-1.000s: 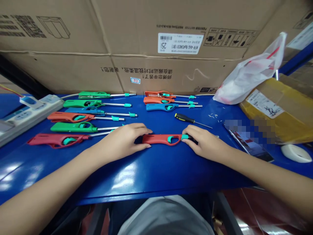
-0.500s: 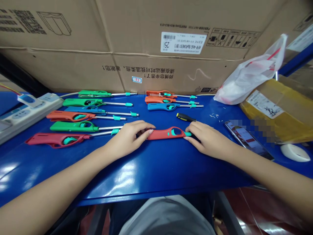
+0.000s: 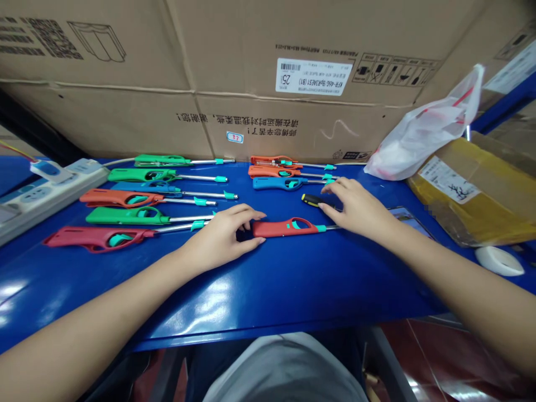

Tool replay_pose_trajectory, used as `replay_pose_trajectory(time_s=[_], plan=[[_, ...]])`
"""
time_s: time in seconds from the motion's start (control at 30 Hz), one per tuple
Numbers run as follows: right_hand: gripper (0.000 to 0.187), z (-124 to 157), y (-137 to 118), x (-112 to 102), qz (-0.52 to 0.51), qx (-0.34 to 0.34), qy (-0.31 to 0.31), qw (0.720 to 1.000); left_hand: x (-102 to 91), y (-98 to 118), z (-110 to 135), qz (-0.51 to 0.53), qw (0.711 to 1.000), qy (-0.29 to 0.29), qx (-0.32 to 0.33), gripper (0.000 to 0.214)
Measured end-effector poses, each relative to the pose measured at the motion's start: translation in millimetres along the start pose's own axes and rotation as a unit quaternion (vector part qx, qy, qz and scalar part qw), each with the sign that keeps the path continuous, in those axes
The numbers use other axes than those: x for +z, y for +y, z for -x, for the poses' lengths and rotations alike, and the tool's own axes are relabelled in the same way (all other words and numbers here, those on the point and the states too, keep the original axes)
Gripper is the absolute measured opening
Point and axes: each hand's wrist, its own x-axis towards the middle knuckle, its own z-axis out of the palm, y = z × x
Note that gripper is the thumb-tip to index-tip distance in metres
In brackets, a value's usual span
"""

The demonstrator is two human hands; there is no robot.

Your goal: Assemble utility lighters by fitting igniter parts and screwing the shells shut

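red plastic is forming the body of the utility lighter (image 3: 276, 229), which is lying on the blue desk (image 3: 272, 301) between the two hands. the left grip (image 3: 228, 231) is resting spread at the butt end, thumb and fingers standing apart; whether the skin is touching the plastic, the view is not showing. the right grip (image 3: 355, 204) is sitting at the black-and-yellow screwdriver (image 3: 310, 200), thumb and fingertips lying to either side of the handle; whether they are pressing on it cannot be told.

for a secure hold, the right thumb and fingers should be closing along the thick handle, not the shaft. any lift should be going upward first, so that the shaft is clearing the metal tube (image 3: 332, 228) of the lighter. the left grip should be steadying the butt end lightly, as the body is likely to be sliding on the glossy surface.

the right grip is covering the tube's far end and the screwdriver shaft. the right arm is hiding part of the smartphone (image 3: 408, 216). fine print on the carton label (image 3: 312, 77) is appearing too small to read.
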Motion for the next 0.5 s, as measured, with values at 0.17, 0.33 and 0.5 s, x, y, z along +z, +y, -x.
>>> replay_pose_trajectory(time_s=[0.17,0.33,0.5], plan=[[0.011,-17,-6,6,-0.022,0.023,-0.067,0.997,1.2,-1,-1,0.005,1.0,-0.014,0.026,0.035],[0.013,-29,7,-15,-0.04,0.059,-0.008,0.997,-1.7,-1,-3,-0.013,0.999,-0.01,0.028,0.038],[0.022,-31,38,-42,-0.249,0.198,0.22,0.922,0.6,-3,-2,0.052,0.997,0.002,-0.049,0.041]])
